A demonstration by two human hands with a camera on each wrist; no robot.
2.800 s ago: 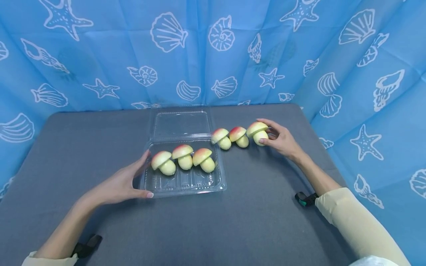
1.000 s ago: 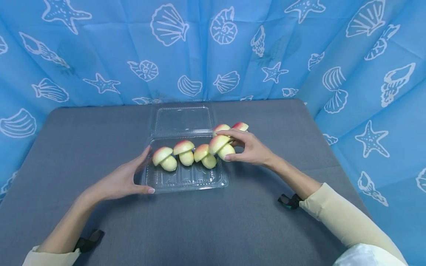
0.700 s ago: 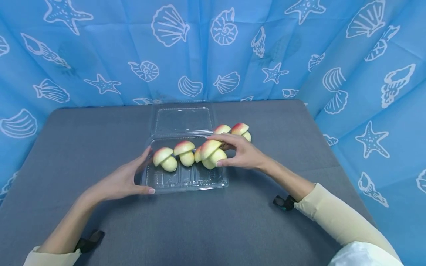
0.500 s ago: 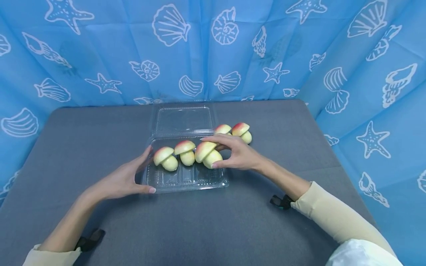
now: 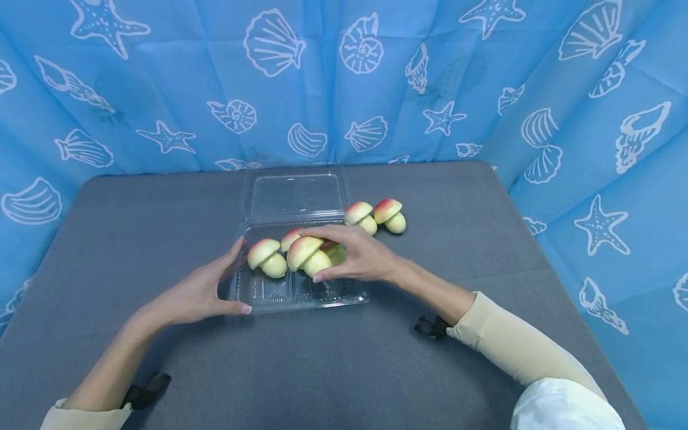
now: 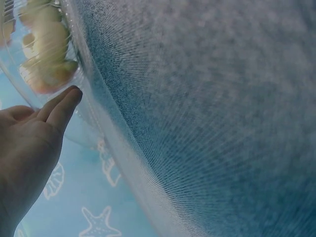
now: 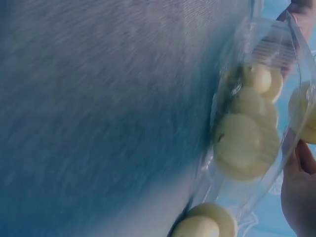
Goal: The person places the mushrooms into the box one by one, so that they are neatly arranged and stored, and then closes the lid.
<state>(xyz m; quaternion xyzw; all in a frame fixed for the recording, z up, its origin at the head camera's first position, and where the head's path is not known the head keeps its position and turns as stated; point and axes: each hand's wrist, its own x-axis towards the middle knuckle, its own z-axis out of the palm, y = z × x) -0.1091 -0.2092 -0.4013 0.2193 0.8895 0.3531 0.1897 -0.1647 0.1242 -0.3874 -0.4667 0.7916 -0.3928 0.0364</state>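
Note:
A clear plastic clamshell box lies with its lid folded back. Beside its left edge, my left hand has straight fingers at the wall and its thumb at the front corner; the left wrist view shows this hand against the clear side. My right hand pinches a pale yellow toy mushroom with a red-tinged cap, above the box. Inside lie a toy mushroom on the left, one partly hidden, and another mostly behind the right fingers. The right wrist view shows the held mushroom raised over the others.
Two more toy mushrooms, one near the box's right back corner and one farther right, lie on the grey-covered table. A blue curtain with white shell prints hangs behind and to the right.
The right hand has carried its toy mushroom leftward from the right side of the table to above the box's middle. My left hand stays at the box's left edge.

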